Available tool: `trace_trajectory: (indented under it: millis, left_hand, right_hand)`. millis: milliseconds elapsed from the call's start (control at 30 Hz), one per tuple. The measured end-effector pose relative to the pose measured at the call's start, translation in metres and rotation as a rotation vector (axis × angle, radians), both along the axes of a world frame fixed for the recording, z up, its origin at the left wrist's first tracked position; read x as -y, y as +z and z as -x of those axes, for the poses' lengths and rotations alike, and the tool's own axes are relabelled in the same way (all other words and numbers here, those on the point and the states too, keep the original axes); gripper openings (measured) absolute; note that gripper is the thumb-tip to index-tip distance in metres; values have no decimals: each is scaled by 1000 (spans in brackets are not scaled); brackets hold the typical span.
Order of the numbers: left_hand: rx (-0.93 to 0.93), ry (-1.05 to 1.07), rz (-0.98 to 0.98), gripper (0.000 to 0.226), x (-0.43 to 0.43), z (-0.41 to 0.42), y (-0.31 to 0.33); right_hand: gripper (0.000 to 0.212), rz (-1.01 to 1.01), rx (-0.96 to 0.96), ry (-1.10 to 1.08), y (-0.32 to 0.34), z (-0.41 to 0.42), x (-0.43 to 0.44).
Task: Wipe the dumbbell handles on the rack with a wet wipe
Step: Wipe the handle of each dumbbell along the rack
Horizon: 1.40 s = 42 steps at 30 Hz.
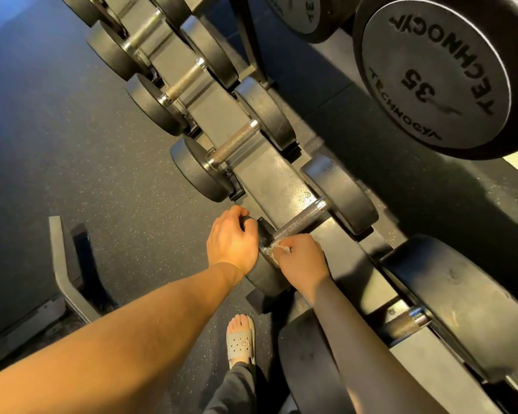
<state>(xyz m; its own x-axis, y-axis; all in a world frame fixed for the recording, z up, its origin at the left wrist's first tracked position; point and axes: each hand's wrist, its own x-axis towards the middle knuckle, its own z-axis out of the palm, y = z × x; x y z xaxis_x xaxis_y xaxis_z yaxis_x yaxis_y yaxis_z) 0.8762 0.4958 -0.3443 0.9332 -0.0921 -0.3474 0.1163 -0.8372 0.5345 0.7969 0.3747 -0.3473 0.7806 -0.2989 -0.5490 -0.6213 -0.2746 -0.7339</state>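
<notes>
the knurled steel dumbbell handle (299, 221) lies across the dark metal rack (266, 174), running up and right from the right hand (304, 258), which pinches a crumpled white wet wipe (278, 250) at its near end, while the left hand (232, 237) clasps the black round head (263, 274) beside.

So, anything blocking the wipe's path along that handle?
Nothing visible: the right hand holds the wet wipe on the handle by the near head; the rest lies bare. The left hand grips that head, off the handle.
</notes>
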Motion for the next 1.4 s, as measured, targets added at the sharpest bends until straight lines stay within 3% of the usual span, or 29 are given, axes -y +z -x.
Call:
trace_trajectory:
  millis: [100, 200, 300, 433, 567, 667, 733, 867, 1033, 1200, 1300, 1400]
  left_hand:
    - [-2, -7, 4, 44, 0, 0, -1]
    - [-6, 2, 17, 48, 0, 0, -2]
    - [-2, -4, 35, 34, -1, -1, -4]
    - [-2, -45, 43, 26, -3, -2, -7]
    - [5, -91, 38, 20, -5, -3, -7]
    - [-12, -113, 29, 28, -5, -3, -8]
    - [-16, -129, 36, 38, -6, -4, -9]
    - [-4, -140, 45, 42, -7, -5, -9]
    - [-35, -144, 53, 39, -7, -7, -8]
    - [-27, -146, 58, 28, -7, -7, -9]
    - [-25, -137, 53, 31, -5, -7, -8]
    - [-23, -149, 44, 21, -6, -7, -9]
  right_hand:
    - [35, 7, 62, -25, -1, -6, -6]
    - [27, 234, 63, -1, -3, -13, -14]
    - [32, 466, -31, 79, -3, -17, -17]
    - [28, 235, -141, -95, -6, -18, -16]
    - [23, 106, -264, -104, -10, -12, -7]
    - [22, 92, -305, -184, -19, -9, -11]
    - [11, -5, -292, -306, -25, -16, -16]
    - [16, -209, -337, -440, -23, -26, -13]
    - [22, -57, -269, -409, -24, -9, -24]
    - [37, -86, -201, -475, -29, -10, -24]
    - [45, -44, -238, -386, -30, -15, -21]
    - [54, -40, -143, -351, -28, -7, -15]
